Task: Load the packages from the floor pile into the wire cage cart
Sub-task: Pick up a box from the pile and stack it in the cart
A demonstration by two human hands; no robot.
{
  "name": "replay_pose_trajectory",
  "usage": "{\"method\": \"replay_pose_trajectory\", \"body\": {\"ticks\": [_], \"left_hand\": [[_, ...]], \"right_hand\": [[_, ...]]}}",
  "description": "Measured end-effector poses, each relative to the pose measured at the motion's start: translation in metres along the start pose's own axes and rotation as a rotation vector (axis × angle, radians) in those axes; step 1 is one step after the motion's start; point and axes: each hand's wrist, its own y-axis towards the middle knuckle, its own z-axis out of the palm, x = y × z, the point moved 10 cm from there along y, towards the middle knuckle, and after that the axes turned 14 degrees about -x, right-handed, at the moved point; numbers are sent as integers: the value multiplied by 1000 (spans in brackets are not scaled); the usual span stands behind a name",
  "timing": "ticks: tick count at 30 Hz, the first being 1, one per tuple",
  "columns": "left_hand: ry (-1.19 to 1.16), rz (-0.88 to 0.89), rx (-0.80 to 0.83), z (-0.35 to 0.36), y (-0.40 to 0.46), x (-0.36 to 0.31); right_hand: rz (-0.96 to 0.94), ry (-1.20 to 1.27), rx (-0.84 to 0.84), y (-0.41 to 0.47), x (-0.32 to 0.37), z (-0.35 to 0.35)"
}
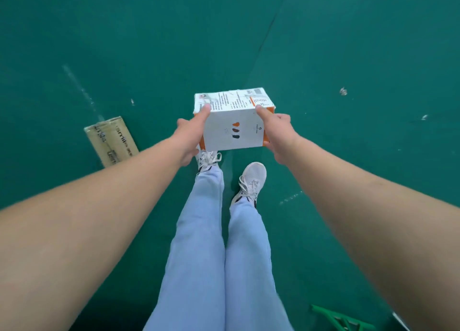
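Note:
A white box [234,124] with orange sides and printed labels is held in the air in front of me, above my feet. My left hand [190,137] grips its left side, thumb on the top edge. My right hand [278,136] grips its right side in the same way. A flat brown cardboard package [112,141] taped with "smile" tape lies on the green floor to the left. No wire cage cart is in view.
Green floor [348,56] all around, with a seam running diagonally at upper right and small white scuffs. My legs in light jeans and white sneakers [249,183] stand below the box. A green metal frame piece [341,318] shows at the bottom right.

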Motion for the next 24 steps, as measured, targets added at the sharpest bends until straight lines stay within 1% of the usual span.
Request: {"method": "replay_pose_trajectory", "body": {"ticks": [4,8,11,12,15,17,20,24], "left_hand": [[-241,16,-58,-62,-110,-7],[-350,96,-128,-123,-210,-4],[-434,112,-157,-157,-272,18],[-465,113,-158,-163,-287,25],[-608,148,-216,-202,-353,59],[-672,204,-251,-227,-393,84],[-827,246,-264,-258,-441,127],[-1024,208,-343,-294,-481,200]], "right_hand": [[-45,-10,-20,-116,32,-35],[-154,-76,49,-223,58,-58],[-275,-153,86,-295,67,-73],[-290,-168,95,-311,64,-77],[-426,-261,152,-383,59,-88],[-506,-280,203,-427,49,-91],[-536,-303,329,-483,24,-81],[-589,-377,438,-544,-7,-54]]}}
